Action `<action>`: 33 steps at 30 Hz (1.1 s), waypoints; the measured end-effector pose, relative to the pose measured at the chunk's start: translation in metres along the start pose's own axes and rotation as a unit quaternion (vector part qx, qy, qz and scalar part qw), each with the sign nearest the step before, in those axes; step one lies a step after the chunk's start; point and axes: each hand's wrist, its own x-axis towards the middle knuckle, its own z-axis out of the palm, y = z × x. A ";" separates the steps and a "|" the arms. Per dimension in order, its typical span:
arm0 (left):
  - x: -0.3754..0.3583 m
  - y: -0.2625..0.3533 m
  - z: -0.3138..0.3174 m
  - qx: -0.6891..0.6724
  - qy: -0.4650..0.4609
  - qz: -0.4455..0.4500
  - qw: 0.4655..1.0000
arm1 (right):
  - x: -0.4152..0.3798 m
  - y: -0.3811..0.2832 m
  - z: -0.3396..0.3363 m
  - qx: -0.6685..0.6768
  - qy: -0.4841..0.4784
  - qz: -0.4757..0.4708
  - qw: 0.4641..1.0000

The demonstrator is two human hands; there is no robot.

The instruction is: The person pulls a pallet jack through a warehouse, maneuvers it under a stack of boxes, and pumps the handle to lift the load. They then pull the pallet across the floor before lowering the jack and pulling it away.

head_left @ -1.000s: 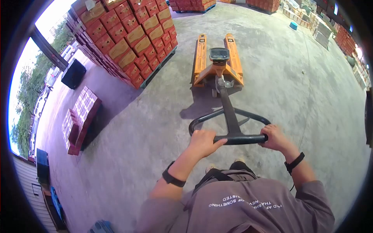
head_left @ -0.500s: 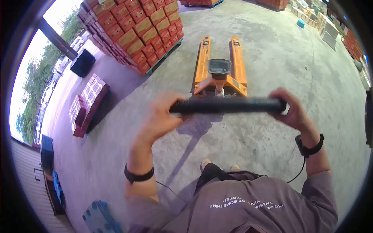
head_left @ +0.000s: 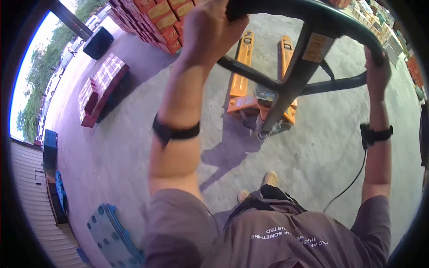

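**Overhead, both hands clench a pallet jack's loop handle**

Up at twelve o'clock, the left hand (head_left: 210, 27) is clenched around the black loop handle (head_left: 313, 13), and the right hand (head_left: 377, 67) is wrapped over the same loop at two o'clock. The handle is raised high, close to the camera, with its shaft (head_left: 286, 94) sloping down to the orange pallet jack (head_left: 250, 89), which sits on the floor just past centre. Its two forks point away toward twelve o'clock and carry nothing.

As a judgement, the work looks early: the handle is up, the forks are bare and under no pallet.

Open concrete floor (head_left: 125, 152) spreads wide from six round to nine o'clock and off to three. Stacked red and tan boxes (head_left: 152, 18) stand at eleven o'clock, a low red stack (head_left: 100, 89) at ten. A blue pallet (head_left: 111, 236) lies at seven o'clock, near the person's feet (head_left: 268, 179).
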 end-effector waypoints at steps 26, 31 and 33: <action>-0.131 0.331 -0.067 0.056 0.110 -0.258 0.958 | -0.044 0.021 -0.169 0.338 -0.054 -0.158 0.926; -0.122 0.351 -0.049 0.091 0.120 -0.268 0.952 | -0.024 0.033 -0.122 0.374 -0.039 -0.142 0.916; -0.112 0.350 -0.036 0.095 0.119 -0.292 0.944 | -0.018 0.036 -0.089 0.330 -0.031 -0.167 0.929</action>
